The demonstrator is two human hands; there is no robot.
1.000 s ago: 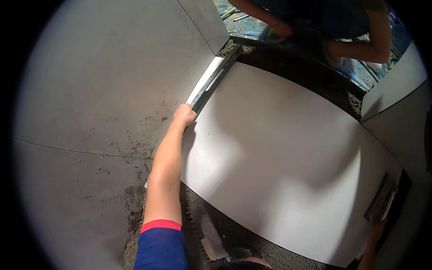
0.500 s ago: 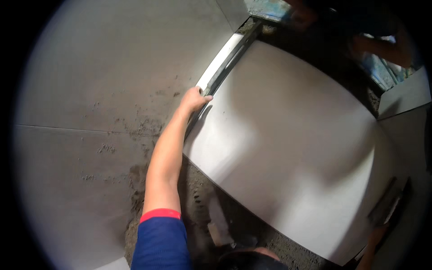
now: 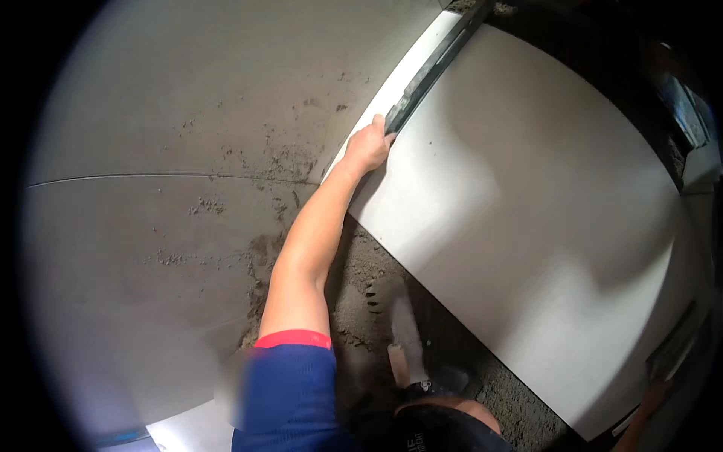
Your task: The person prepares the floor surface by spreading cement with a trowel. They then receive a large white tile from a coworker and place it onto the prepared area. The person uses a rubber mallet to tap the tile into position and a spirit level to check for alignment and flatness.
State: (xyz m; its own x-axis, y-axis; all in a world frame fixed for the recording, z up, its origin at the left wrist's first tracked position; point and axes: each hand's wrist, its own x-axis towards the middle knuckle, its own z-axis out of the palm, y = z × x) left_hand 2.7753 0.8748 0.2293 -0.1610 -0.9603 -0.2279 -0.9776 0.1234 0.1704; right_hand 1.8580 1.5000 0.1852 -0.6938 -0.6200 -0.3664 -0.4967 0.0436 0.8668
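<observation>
My left hand [image 3: 367, 147] is closed around a long dark straight bar [image 3: 437, 68], which looks like a spirit level. The bar lies along the left edge of a large pale tile [image 3: 527, 188], with a narrow white strip [image 3: 413, 71] on its far side. My thumb rests toward the tile and my fingers wrap over the other side. At the lower right, in shadow, my right hand [image 3: 652, 395] is closed on the handle of a dark flat-bladed tool [image 3: 672, 350], perhaps a trowel; its exact kind is unclear.
Grey tiles [image 3: 135, 248] spattered with mortar crumbs spread on the left, crossed by a joint line. Rough mortar [image 3: 361, 264] borders the pale tile's near edge. My knee [image 3: 467, 413] and dark clothing fill the bottom. Another pale tile piece [image 3: 700, 169] lies far right.
The view has shifted, so the tile and bar sit farther up and right. My left hand is a little closer to the tile's near corner. The person at upper right has mostly left view.
</observation>
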